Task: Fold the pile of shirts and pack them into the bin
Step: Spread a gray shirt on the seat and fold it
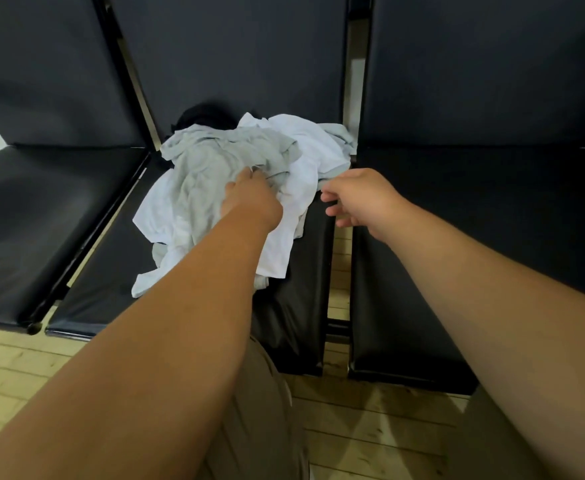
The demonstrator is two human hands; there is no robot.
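The pile of shirts (215,168), limp crumpled grey and white cloth, lies on a smooth black padded seat (301,271). My left hand (249,199) rests on it, its fingers hidden, so I cannot tell whether they grip. My right hand (360,199) hovers beside the pile, fingers loosely curled, empty.

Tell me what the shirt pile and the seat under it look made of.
Shirt pile: soft matte knit, likely cotton jersey; it creases and drapes. Seat: black padded cushion with a smooth semi-gloss cover, probably vinyl or leather; sheen and wrinkles show.
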